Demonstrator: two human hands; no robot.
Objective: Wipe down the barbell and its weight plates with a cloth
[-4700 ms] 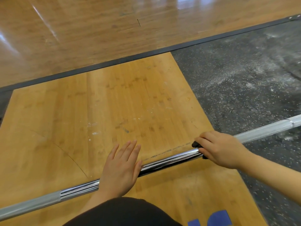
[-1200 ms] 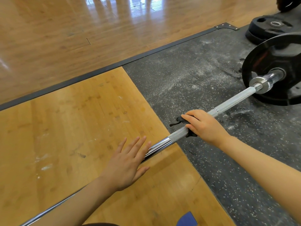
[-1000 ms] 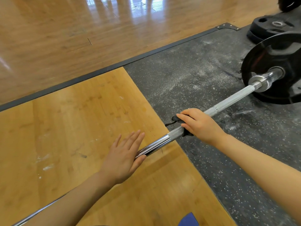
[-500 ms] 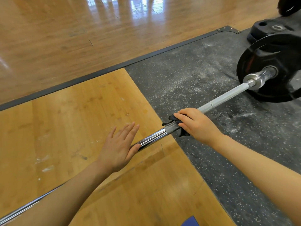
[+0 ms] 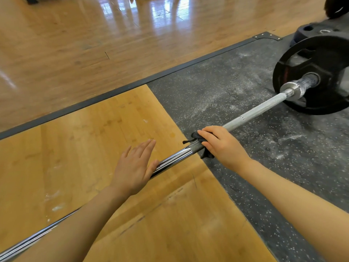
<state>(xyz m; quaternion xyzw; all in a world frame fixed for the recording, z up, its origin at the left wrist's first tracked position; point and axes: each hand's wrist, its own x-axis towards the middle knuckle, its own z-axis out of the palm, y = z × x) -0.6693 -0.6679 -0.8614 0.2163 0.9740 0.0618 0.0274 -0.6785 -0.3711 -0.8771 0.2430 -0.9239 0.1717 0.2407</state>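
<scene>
Sliding back along the barbell [image 5: 253, 115] away from the plate [image 5: 319, 76], right hand [image 5: 222, 146] w/ fingers curled round the cloth [image 5: 196, 138]; left hand [image 5: 135, 167] flat, fingers straight, steadying. Sleeve-end stretch & plate not yet wiped.

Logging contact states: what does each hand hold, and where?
Right hand grips the black cloth around the barbell shaft; left hand rests flat, holding nothing.

1. The scene was bright and evenly lit.
2. White glare lay on the glossy wood floor [image 5: 117, 35] at the far top, as if from windows.
3. The chrome barbell [image 5: 175, 156] carried streaked highlights.
4. Wide-angle bending curved the edges; the weight plate [image 5: 321, 72] looked slightly smeared.
</scene>
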